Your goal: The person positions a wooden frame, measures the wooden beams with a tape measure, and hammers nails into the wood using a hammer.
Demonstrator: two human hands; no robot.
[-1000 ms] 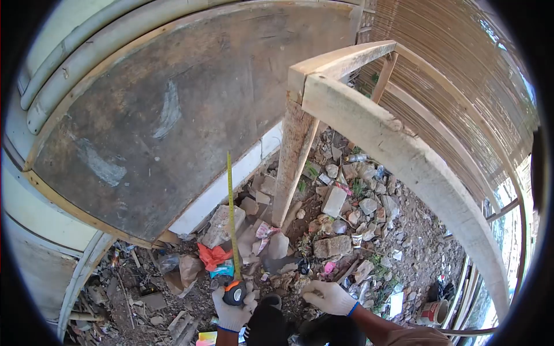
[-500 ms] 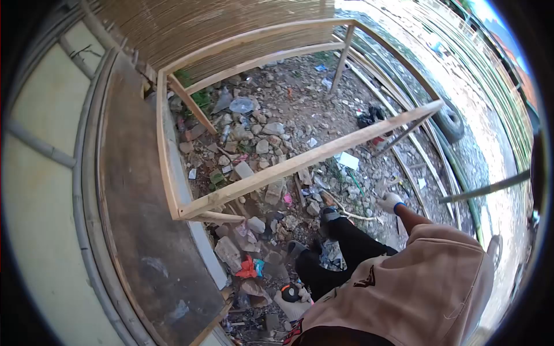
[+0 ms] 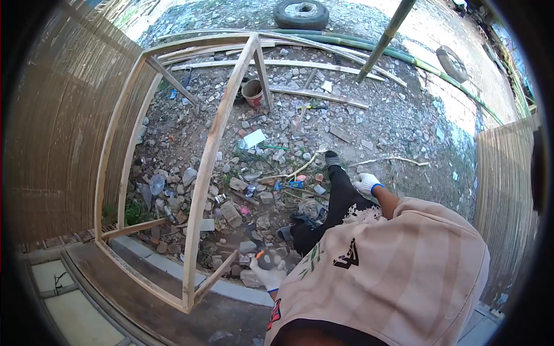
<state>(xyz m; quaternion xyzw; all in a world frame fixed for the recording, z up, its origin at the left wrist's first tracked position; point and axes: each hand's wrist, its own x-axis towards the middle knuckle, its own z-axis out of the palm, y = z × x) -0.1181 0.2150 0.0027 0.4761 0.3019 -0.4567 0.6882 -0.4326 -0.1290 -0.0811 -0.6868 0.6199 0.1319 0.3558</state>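
My left hand [image 3: 266,275], in a white glove with a blue cuff, is closed round a small black-and-orange object that looks like a tape measure [image 3: 261,254]. It is low beside my body, near the lower end of a wooden frame [image 3: 203,164]. That frame of pale timber bars stands on the rubble to my left. My right hand [image 3: 366,184], gloved the same way, hangs by my right thigh with its fingers loosely extended. Nothing shows in it.
Stones and litter cover the ground [image 3: 398,138]. A bucket [image 3: 253,93] stands by a frame leg. Timber strips [image 3: 277,64], bamboo poles [image 3: 384,49] and tyres [image 3: 301,14] lie beyond. Woven bamboo walls [image 3: 52,144] rise at both sides, with a brown board [image 3: 231,317] at lower left.
My view has swung to the right, so the frame now appears farther left and the bucket and tyres show. My left hand still holds the black-and-orange object; my right hand stays free.
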